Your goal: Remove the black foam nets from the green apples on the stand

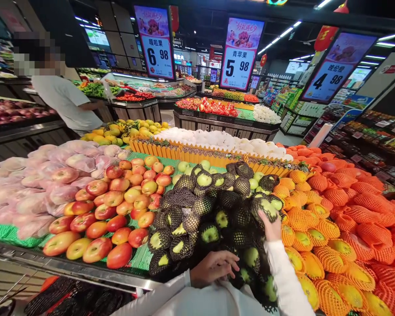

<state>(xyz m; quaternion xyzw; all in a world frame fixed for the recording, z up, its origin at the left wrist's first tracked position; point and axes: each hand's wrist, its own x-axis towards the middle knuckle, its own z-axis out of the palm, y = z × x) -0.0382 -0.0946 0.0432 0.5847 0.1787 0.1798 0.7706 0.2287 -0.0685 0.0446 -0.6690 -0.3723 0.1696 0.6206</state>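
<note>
The one view looked forward and down from head height, over the stand (52,262) from its near side. The left hand (212,268) and right hand (270,224) appeared close, low in the view; the signs (240,55) stood farther off, toward its top.

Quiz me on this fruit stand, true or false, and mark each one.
1. The right hand touches a netted green apple. True.
2. The left hand holds an orange. False: no fruit shows in it.
3. The red-and-yellow apples lie left of the netted green apples. True.
4. The netted fruit directly right of the green apples wears black netting. False: its netting is orange.
5. The middle hanging price sign shows 5.98. True.
</note>
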